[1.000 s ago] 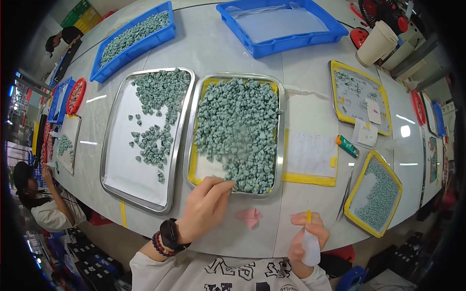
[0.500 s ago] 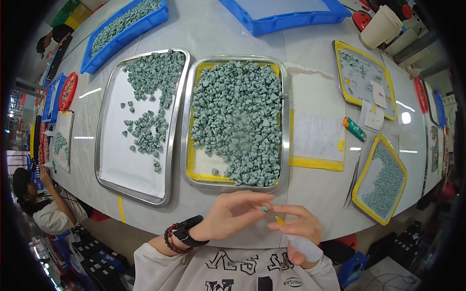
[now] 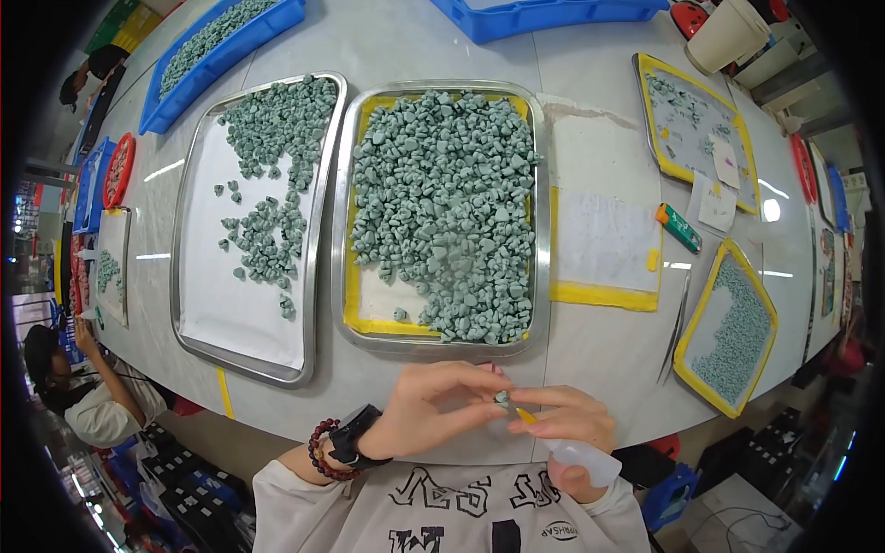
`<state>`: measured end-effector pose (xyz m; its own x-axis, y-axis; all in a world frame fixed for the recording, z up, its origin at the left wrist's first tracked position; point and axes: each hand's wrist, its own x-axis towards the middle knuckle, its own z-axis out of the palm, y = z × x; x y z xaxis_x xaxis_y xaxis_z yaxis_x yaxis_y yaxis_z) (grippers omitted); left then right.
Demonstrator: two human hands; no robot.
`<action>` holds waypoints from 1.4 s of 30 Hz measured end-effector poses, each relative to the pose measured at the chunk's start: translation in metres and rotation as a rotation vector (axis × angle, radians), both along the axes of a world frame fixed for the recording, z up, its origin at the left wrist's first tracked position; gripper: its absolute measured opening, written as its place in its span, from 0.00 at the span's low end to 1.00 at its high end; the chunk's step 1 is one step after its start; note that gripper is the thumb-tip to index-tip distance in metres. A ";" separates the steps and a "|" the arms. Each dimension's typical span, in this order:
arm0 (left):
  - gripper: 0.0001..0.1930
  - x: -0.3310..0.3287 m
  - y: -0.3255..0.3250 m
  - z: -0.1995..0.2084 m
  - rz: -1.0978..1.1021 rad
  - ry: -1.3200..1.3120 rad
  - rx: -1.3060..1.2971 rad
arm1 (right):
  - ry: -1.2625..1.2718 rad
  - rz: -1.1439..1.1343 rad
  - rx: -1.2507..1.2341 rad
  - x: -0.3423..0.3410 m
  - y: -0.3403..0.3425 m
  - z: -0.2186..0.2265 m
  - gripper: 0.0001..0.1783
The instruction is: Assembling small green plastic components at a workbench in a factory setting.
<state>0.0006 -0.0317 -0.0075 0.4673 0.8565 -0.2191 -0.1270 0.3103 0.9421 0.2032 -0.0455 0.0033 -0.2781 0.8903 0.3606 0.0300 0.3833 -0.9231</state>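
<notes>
A small green piece (image 3: 501, 397) is pinched between the fingertips of my left hand (image 3: 431, 407), close to my body at the table's front edge. My right hand (image 3: 567, 424) is wrapped round a whitish squeeze bottle (image 3: 588, 461) with a yellow nozzle (image 3: 525, 415). The nozzle points up and left and ends just beside the green piece; whether they touch I cannot tell. Beyond my hands lies a metal tray (image 3: 544, 304), yellow-edged inside, heaped with green pieces (image 3: 447, 203). The piece's underside is hidden by my fingers.
Left of it is a second metal tray (image 3: 306, 355) with scattered green pieces. Blue trays (image 3: 221, 64) stand farther back. On the right are a paper sheet (image 3: 604, 244), a green-orange cutter (image 3: 679, 228), tweezers (image 3: 678, 323) and yellow-framed trays (image 3: 728, 401). A co-worker (image 3: 92, 396) sits at far left.
The trays and table have shifted slightly up and left in the picture. My left thumb and fingers have turned a little around the green piece; both hands keep their holds.
</notes>
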 end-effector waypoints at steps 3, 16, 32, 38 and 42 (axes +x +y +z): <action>0.15 0.000 0.001 0.001 -0.005 0.004 -0.015 | -0.020 0.003 0.007 0.002 0.000 -0.001 0.28; 0.15 -0.002 0.000 0.001 -0.033 -0.037 -0.078 | 0.020 0.011 -0.051 0.005 -0.004 -0.001 0.27; 0.11 0.004 -0.002 0.001 0.041 -0.193 -0.152 | -0.923 -0.362 0.219 0.056 0.017 -0.005 0.13; 0.09 0.008 -0.001 0.005 0.051 -0.146 -0.181 | -0.949 -0.968 0.008 0.127 -0.011 0.020 0.08; 0.09 0.013 -0.001 0.006 0.050 -0.135 -0.230 | -1.077 -0.921 -0.080 0.149 -0.003 0.014 0.05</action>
<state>0.0135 -0.0330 -0.0013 0.4639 0.8140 -0.3494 -0.2674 0.5047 0.8208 0.3522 -0.0490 0.0174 0.3017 0.9088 0.2884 0.9281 -0.2106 -0.3071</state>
